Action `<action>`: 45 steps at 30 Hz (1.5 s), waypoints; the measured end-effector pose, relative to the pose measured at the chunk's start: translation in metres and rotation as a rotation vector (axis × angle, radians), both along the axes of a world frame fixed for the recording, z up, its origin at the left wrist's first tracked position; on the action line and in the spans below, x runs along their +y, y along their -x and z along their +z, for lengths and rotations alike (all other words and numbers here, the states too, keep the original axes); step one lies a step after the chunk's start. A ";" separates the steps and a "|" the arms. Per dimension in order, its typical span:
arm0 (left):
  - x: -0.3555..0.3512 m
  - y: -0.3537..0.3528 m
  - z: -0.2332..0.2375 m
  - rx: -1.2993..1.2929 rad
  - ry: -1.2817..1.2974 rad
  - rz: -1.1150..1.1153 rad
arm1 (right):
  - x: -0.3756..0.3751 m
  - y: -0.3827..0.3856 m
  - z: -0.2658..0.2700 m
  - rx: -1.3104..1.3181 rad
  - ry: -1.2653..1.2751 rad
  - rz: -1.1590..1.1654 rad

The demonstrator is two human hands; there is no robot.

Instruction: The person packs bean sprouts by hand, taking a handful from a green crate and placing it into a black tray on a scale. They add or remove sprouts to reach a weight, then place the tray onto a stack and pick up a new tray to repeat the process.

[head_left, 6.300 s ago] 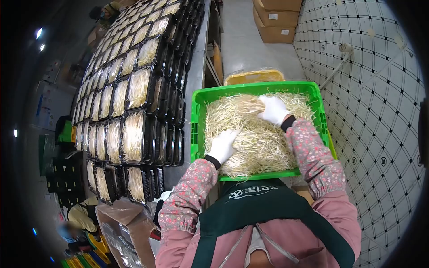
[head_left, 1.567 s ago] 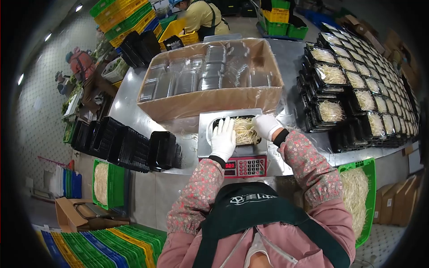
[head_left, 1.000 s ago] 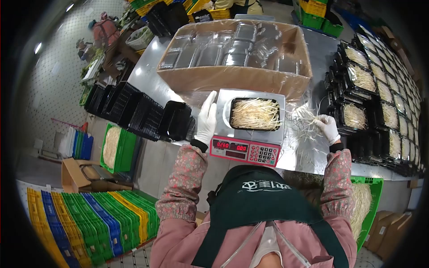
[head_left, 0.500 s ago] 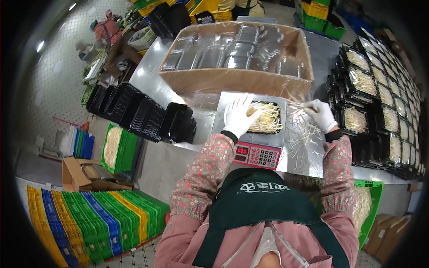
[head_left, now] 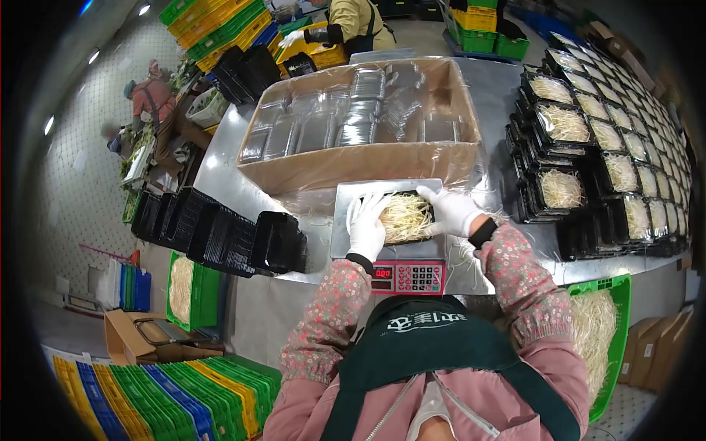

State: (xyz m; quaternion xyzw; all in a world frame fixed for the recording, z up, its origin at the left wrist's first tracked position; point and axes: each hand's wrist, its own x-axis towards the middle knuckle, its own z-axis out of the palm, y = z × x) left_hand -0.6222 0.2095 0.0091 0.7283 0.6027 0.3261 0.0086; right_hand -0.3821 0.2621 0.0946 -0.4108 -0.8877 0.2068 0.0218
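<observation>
In the head view, the person's white-gloved left hand lay open, fingers spread and palm down, on the left edge of a shallow black plastic tray heaped with pale bean sprouts. The white-gloved right hand rested on the tray's far right corner. Its fingers were loosely curved over the sprouts and pointed left, and it was not closed around anything that showed. The tray sat between the two hands, touching both, on the steel platform of a weighing scale whose red keypad panel faced the person. A few loose sprouts lay on the shiny metal counter just right of the scale.

Just behind the scale stood a large brown cardboard box lined with film and filled with clear plastic lids. To the left of the scale, rows of empty black trays were nested on their sides. To the right, stacked black trays filled with sprouts covered the counter.

Below the counter edge at the person's right, a green plastic crate held loose sprouts, and another green crate of sprouts sat low on the left. Blue, green and yellow crates were stacked on the floor at lower left.

Beyond the box a co-worker in a yellow top stood among more crates, well apart from the scale.
</observation>
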 end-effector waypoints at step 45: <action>-0.020 0.061 0.045 -1.079 0.216 -0.275 | 0.014 -0.049 0.036 0.925 0.343 -0.299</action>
